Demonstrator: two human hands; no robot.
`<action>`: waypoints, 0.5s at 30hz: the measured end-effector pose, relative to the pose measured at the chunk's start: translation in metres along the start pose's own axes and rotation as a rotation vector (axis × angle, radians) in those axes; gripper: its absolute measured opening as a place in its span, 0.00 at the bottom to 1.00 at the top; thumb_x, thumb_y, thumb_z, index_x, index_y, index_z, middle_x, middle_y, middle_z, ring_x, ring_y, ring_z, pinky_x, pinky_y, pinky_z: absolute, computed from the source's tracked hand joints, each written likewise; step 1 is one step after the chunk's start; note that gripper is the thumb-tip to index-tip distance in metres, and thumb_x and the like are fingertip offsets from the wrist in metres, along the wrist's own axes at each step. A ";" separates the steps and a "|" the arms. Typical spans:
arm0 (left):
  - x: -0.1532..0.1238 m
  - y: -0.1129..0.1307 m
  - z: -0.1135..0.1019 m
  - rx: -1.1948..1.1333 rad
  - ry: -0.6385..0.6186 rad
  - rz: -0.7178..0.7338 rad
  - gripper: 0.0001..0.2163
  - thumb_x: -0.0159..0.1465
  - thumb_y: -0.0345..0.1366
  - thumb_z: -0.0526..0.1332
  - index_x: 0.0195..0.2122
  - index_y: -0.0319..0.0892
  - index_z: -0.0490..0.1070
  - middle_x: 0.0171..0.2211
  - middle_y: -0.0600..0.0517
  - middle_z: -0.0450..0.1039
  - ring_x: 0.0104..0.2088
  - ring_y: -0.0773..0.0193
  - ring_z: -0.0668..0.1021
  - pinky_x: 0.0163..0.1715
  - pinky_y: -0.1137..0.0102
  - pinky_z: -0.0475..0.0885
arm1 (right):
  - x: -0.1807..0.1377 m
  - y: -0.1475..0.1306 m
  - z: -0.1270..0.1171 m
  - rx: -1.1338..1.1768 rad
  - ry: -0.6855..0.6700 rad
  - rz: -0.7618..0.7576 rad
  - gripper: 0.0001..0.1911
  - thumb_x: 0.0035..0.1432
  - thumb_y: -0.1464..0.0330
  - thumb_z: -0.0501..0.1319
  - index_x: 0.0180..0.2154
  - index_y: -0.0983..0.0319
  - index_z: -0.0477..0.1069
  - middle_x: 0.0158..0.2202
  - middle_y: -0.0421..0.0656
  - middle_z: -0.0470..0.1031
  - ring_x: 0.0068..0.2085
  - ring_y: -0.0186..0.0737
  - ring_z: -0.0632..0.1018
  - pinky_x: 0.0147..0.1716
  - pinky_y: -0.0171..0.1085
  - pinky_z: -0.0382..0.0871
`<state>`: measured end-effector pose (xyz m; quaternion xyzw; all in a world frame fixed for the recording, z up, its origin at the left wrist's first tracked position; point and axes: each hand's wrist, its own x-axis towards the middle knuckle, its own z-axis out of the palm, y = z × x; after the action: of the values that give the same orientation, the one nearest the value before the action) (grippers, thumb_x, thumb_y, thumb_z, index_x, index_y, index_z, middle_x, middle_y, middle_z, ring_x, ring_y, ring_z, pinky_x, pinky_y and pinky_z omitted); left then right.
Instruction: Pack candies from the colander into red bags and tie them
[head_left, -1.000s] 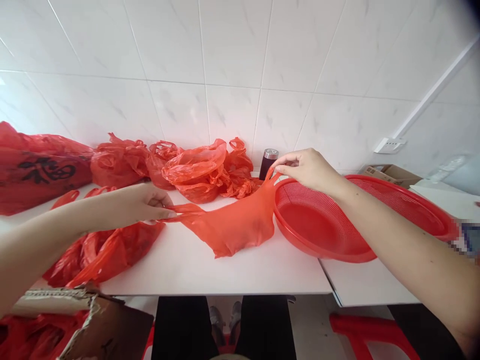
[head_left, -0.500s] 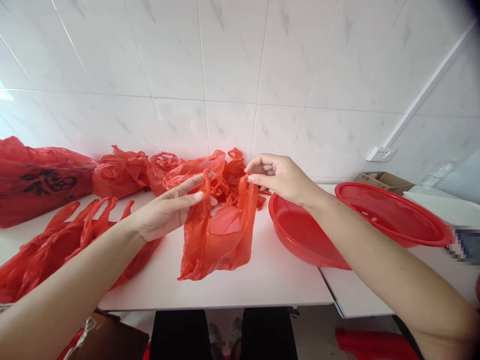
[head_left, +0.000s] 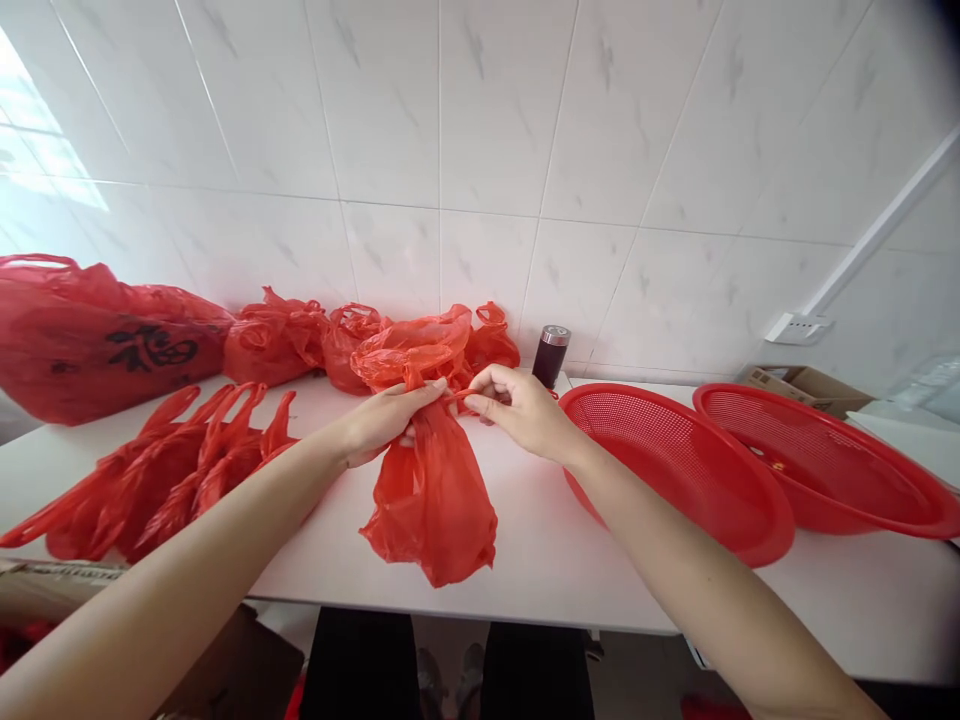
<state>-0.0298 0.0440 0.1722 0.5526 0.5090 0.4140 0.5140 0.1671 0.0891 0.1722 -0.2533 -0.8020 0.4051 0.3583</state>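
A thin red plastic bag (head_left: 442, 500) hangs in front of me over the white table, gathered narrow at its neck. My left hand (head_left: 394, 415) is closed around that neck, thumb on top. To its right, my right hand (head_left: 517, 408) pinches a twisted handle of the same bag and holds it out sideways. The bag's lower part is puffed and its contents cannot be made out. Behind my hands lies a crumpled red bag (head_left: 420, 340).
Two red strainer baskets (head_left: 772, 500) stand on the right of the white table (head_left: 555, 570). A dark flask (head_left: 552, 355) is by the tiled wall. Several red bags (head_left: 180, 470) lie at the left, near a big printed bag (head_left: 97, 340). A cardboard box (head_left: 810, 388) sits back right.
The bag was held with its two handles apart and its mouth open; now its neck is gathered in my left hand. My right hand has drawn one handle out. The view has shifted left.
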 end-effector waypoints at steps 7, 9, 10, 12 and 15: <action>-0.007 0.013 -0.009 0.177 -0.293 0.116 0.12 0.64 0.42 0.57 0.32 0.40 0.74 0.25 0.53 0.71 0.25 0.68 0.72 0.28 0.73 0.69 | -0.031 -0.021 0.011 -0.045 -0.063 -0.224 0.10 0.58 0.59 0.64 0.31 0.59 0.75 0.37 0.40 0.71 0.40 0.35 0.73 0.42 0.36 0.67; -0.008 0.016 -0.010 0.318 -0.341 0.145 0.08 0.60 0.39 0.61 0.32 0.41 0.75 0.27 0.53 0.72 0.27 0.68 0.72 0.30 0.73 0.69 | -0.025 -0.010 0.016 0.029 0.013 -0.211 0.13 0.63 0.57 0.58 0.36 0.57 0.76 0.41 0.42 0.71 0.45 0.36 0.72 0.46 0.36 0.66; -0.007 0.016 -0.009 0.390 -0.354 0.152 0.06 0.59 0.38 0.62 0.34 0.41 0.76 0.29 0.53 0.72 0.27 0.68 0.73 0.30 0.72 0.69 | -0.020 -0.002 0.019 0.088 0.043 -0.172 0.15 0.65 0.56 0.54 0.41 0.56 0.76 0.43 0.42 0.72 0.47 0.37 0.72 0.48 0.37 0.65; -0.003 0.013 -0.006 0.540 -0.310 0.167 0.05 0.58 0.34 0.61 0.35 0.43 0.75 0.31 0.54 0.73 0.28 0.68 0.72 0.29 0.73 0.68 | -0.009 0.018 0.027 0.185 0.074 -0.093 0.18 0.67 0.55 0.50 0.47 0.55 0.72 0.46 0.41 0.72 0.50 0.37 0.72 0.52 0.38 0.63; 0.004 0.002 0.002 0.816 -0.035 0.248 0.07 0.55 0.26 0.55 0.28 0.43 0.70 0.25 0.56 0.69 0.24 0.69 0.69 0.23 0.74 0.61 | 0.001 0.042 0.040 0.277 0.103 -0.006 0.18 0.67 0.55 0.50 0.48 0.56 0.72 0.43 0.40 0.73 0.48 0.37 0.72 0.50 0.38 0.64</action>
<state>-0.0264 0.0482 0.1740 0.7748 0.5518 0.2280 0.2081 0.1406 0.0941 0.1209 -0.2197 -0.7198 0.4972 0.4318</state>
